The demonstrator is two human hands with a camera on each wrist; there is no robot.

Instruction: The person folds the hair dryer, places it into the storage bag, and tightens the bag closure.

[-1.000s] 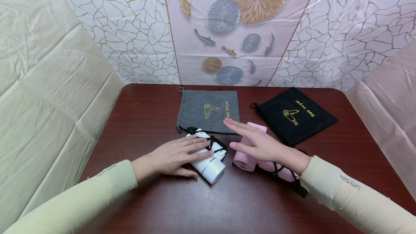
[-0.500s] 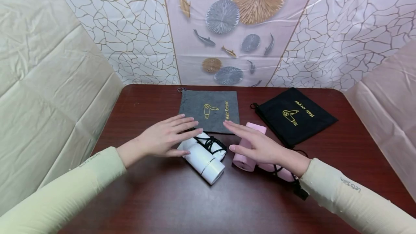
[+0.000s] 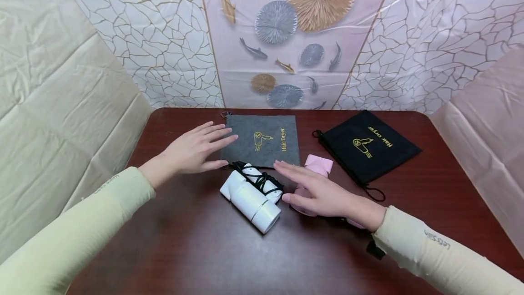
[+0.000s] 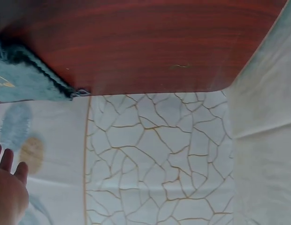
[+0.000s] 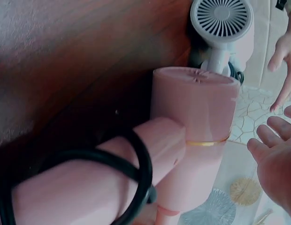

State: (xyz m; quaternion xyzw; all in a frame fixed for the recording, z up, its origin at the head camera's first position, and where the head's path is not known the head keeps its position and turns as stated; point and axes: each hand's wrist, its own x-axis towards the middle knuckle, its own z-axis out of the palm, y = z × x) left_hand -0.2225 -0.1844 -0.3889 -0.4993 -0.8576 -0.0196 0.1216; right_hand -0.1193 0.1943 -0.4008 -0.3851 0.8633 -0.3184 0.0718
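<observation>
My left hand (image 3: pixel 196 149), fingers straight and slightly spread, hovers at the left edge of a grey drawstring bag (image 3: pixel 270 154) printed "Hair Dryer" in yellow. In front of the bag lies a white hair dryer (image 3: pixel 249 199), its handle folded alongside and wrapped in black cord. A pink hair dryer (image 5: pixel 197 112) lies to its right, black cord looped around the handle. Over the pink dryer is my right hand (image 3: pixel 319 190), its fingers extended and gripping nothing, hiding much of that dryer in the head view. The right wrist view shows the pink body and handle close up.
A black drawstring bag (image 3: pixel 368 144), also printed "Hair Dryer", lies at the back right with a cord loop trailing toward me. The dark red table (image 3: pixel 196 258) meets patterned cloth (image 3: pixel 172 58) at its back edge and plain cloth at both sides.
My left hand has lifted off the white hair dryer and moved back and left to the grey bag's edge. My right hand has stayed over the pink dryer.
</observation>
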